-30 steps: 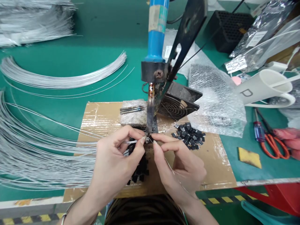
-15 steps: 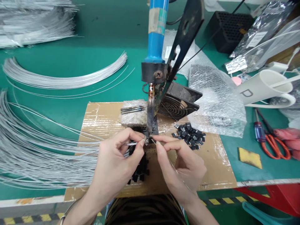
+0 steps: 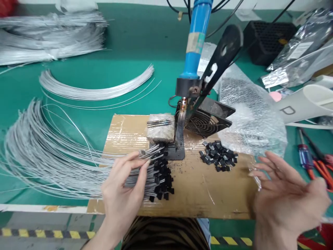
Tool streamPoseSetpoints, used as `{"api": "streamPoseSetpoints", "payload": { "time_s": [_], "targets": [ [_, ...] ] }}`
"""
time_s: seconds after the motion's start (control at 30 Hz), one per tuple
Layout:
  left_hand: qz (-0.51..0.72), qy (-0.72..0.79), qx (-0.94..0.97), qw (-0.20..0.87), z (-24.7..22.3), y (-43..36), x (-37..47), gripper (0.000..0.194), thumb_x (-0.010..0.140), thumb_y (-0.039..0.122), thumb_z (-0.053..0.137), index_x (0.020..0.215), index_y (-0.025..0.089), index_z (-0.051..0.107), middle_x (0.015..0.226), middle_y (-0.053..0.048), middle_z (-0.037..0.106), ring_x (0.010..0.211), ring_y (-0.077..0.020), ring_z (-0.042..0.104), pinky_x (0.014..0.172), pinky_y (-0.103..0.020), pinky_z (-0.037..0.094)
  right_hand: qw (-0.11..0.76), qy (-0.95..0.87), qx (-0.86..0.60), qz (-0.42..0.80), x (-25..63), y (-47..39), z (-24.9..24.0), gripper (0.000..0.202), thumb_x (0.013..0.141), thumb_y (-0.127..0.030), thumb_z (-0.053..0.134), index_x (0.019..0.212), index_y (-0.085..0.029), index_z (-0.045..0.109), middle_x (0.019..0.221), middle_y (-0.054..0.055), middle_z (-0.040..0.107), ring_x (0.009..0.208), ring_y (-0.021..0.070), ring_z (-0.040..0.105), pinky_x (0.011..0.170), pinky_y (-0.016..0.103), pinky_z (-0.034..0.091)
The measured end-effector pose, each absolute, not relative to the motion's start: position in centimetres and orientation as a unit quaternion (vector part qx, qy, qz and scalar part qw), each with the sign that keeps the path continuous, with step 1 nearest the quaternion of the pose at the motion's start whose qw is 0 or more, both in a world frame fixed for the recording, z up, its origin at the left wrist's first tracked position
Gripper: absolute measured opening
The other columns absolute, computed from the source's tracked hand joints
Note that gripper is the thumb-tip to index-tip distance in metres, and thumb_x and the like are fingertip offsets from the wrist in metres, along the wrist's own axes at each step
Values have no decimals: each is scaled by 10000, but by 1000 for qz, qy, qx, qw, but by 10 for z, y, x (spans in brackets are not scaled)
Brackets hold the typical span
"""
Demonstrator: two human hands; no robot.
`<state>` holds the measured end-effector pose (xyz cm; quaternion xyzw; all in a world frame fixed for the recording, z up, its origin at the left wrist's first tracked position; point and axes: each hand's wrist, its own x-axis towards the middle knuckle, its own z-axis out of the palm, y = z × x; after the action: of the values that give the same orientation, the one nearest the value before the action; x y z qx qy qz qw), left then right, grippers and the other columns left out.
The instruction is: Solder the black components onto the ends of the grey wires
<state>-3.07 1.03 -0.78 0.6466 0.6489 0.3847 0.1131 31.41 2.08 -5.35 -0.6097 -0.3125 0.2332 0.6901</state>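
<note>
Thin grey wires [image 3: 91,170] fan across the left of the bench, many of them ending in small black pieces [image 3: 163,177] on the cardboard [image 3: 192,191]. My left hand [image 3: 125,187] pinches several wires near their bare ends, just left of the black pieces. Palm up, my right hand [image 3: 286,194] is at the cardboard's right edge with its fingers spread; it holds nothing that I can make out. A blue soldering iron [image 3: 199,41] in a black stand points down at the cardboard between the hands. Loose black pieces [image 3: 218,155] form a small heap right of the iron.
A wrapped block [image 3: 160,133] with dark rods on top stands left of the iron tip, a fan [image 3: 205,121] behind it. Bubble wrap [image 3: 252,114], a white mug [image 3: 304,104] and a screwdriver [image 3: 305,156] lie to the right. Another wire bundle [image 3: 99,91] curves at the back left.
My right hand has left the iron tip, moved right and opened. My left hand has drawn back left from the tip with the wires. The view has shifted, showing more of the left side.
</note>
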Motion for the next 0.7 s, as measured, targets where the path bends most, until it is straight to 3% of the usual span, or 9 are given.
{"api": "streamPoseSetpoints", "payload": {
  "time_s": [0.1,0.23,0.43,0.6,0.63,0.7],
  "targets": [
    [365,650,651,144,-15,13,-35,98,936,175,699,900,247,755,990,-53,770,1092,-264,703,981,-442,536,667,-307,-629,255,316,23,-65,531,913,-532,536,871,-142,893,741,205,800,542,267,748,385,371,496],
    [340,649,658,175,-11,18,-45,96,950,229,695,927,250,786,1062,-59,779,1061,-244,730,948,-407,572,655,-326,-624,276,313,26,-74,551,901,-559,537,881,-141,895,733,218,804,558,303,778,417,387,597],
    [314,621,704,140,-5,30,-67,86,971,232,662,966,225,748,1065,-66,778,1019,-221,741,929,-367,564,651,-406,-585,263,337,30,-92,552,879,-595,492,813,-229,898,641,171,794,435,287,745,344,384,529],
    [273,594,752,81,-4,48,-101,83,969,238,633,940,223,711,935,-45,792,913,-229,731,877,-393,499,682,-426,-578,138,326,25,-93,668,915,-638,344,651,-292,852,377,134,627,190,175,531,216,371,278],
    [261,589,762,70,-4,53,-108,90,968,238,626,921,225,702,906,-38,790,875,-226,723,860,-394,483,648,-445,-595,169,320,24,-91,591,923,-605,418,705,-287,865,453,146,685,267,199,614,251,385,351],
    [238,581,777,46,-2,62,-122,132,975,239,601,874,227,685,857,-29,781,775,-209,686,821,-390,457,654,-436,-596,164,307,20,-87,581,930,-603,453,664,-272,850,463,145,679,286,198,627,267,391,370]
  ]
}}
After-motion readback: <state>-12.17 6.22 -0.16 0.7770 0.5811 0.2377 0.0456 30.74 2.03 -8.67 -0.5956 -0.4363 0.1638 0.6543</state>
